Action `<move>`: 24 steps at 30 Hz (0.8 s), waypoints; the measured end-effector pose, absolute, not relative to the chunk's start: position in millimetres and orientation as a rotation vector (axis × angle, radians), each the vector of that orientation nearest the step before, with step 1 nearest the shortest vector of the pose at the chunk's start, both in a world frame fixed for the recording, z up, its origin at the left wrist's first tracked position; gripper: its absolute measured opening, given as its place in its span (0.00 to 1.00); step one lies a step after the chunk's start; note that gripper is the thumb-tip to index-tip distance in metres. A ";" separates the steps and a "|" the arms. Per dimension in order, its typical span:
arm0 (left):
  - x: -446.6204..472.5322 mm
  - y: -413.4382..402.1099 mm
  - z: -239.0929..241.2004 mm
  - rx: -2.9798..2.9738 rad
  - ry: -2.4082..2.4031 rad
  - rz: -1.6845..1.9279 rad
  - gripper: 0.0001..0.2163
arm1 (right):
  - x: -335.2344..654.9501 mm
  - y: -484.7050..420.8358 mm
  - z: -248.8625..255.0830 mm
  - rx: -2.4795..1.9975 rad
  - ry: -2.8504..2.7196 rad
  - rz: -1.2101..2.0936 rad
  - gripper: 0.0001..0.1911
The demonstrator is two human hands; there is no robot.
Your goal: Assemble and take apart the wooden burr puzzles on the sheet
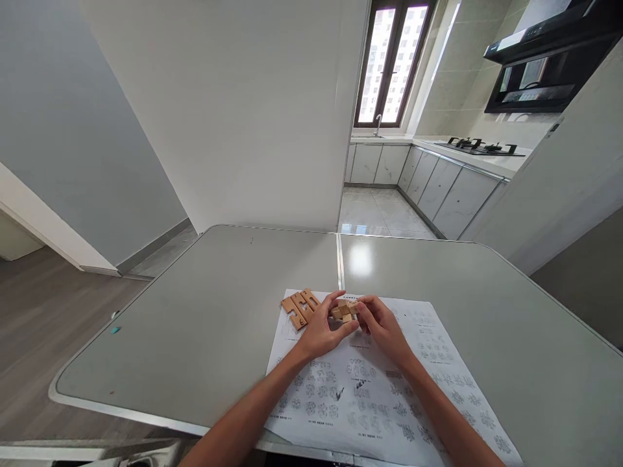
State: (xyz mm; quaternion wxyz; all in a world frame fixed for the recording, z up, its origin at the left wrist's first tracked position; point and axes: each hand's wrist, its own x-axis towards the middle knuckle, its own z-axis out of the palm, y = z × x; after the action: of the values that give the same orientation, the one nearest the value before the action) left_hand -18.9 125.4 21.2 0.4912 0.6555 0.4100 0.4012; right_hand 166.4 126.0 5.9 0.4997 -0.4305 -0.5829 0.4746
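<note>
Both hands meet over a printed paper sheet (370, 395) on a grey folding table (204, 324). My left hand (322, 329) and my right hand (382, 323) pinch a small cluster of joined wooden puzzle pieces (344, 310) between their fingertips, held just above the paper. Two or three loose notched wooden pieces (300, 306) lie flat side by side at the paper's upper left corner, just left of my left hand.
The paper carries rows of small puzzle diagrams and a few pen ticks. A metal seam (339, 263) splits the table down its middle. A small teal object (115, 329) sits near the table's left edge. A white wall stands beyond the table; a kitchen with cabinets (438, 185) lies behind on the right.
</note>
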 end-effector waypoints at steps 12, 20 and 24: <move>-18.0 124.9 21.0 1.597 0.953 0.938 0.33 | 167.5 124.4 11.7 -1.044 -1.409 1.136 0.20; -18.6 125.5 19.5 1.548 0.925 0.957 0.32 | 167.1 125.0 11.5 -1.054 -1.410 1.139 0.21; -18.0 125.5 22.7 1.503 0.891 1.004 0.31 | 166.0 125.5 10.4 -1.079 -1.397 1.142 0.24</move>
State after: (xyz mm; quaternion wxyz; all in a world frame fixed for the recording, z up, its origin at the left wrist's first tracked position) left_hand -18.0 125.5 22.7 0.5338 0.6308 0.3740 0.4211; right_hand 166.0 125.5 10.4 0.4966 -0.4455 -0.5768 0.4713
